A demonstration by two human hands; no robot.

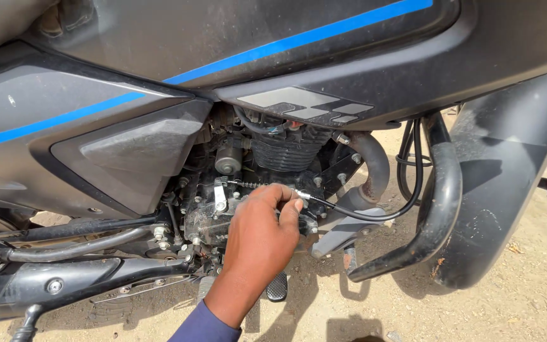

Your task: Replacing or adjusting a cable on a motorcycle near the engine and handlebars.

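The fingers of the left hand are curled and pinched around the metal end of the black cable, right where it meets the side of the motorcycle's engine. The right hand is not in the picture.

From the fingertips, the cable loops away to the right and bends upward behind the black guard bar. To the left of the fingers, a thin coiled spring runs across to a small silver lever on the engine case. A foot peg sits just below the wrist, above sandy ground.

As for progress, the cable looks already routed and strung through to the lever, with the spring in place, so the fitting seems largely done. What seems left is the work at the cable's end, under the grip. Whether it is fully seated or tightened there cannot be told, since the hand covers that spot. No tool is in view near the hand.
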